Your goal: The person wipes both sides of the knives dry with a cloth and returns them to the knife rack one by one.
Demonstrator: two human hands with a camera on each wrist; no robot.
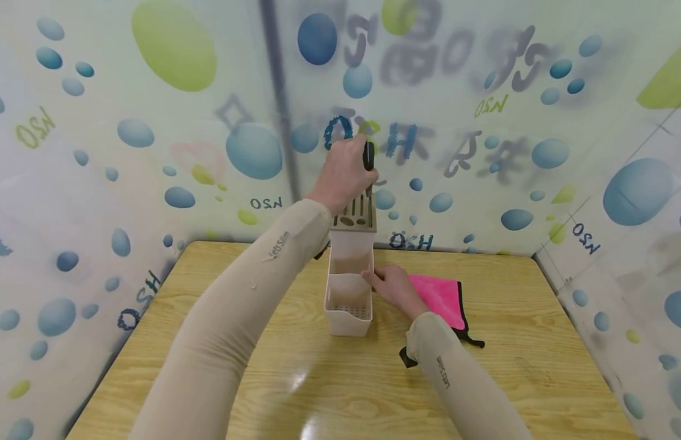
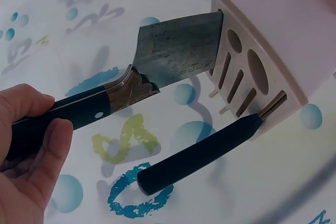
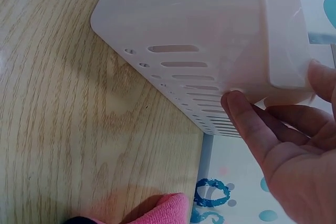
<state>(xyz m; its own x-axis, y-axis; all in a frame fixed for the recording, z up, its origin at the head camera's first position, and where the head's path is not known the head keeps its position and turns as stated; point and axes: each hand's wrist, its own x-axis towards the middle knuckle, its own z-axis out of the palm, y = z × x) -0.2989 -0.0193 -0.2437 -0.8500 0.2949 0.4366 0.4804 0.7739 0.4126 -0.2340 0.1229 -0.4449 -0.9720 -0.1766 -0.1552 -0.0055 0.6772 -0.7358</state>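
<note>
My left hand (image 1: pixel 343 174) grips the black handle of a cleaver (image 2: pixel 181 45) above a pale pink plastic knife holder (image 1: pixel 348 322). In the left wrist view, the far part of the blade is inside a slot of the holder's slotted beige top (image 2: pixel 244 72), and the rest of the blade shows. A second black-handled utensil (image 2: pixel 194 156) stands in another slot; its lower part is hidden. My right hand (image 1: pixel 397 288) holds the holder's right side, thumb at the rim and fingers against the outer wall, as the right wrist view (image 3: pixel 294 156) shows.
A pink cloth with black edging (image 1: pixel 436 299) lies on the wooden table (image 1: pixel 285 379) to the right of the holder. A black object (image 1: pixel 408 357) shows partly beside the right sleeve. Walls printed with blue and green spots (image 1: pixel 450 110) stand close behind and at both sides.
</note>
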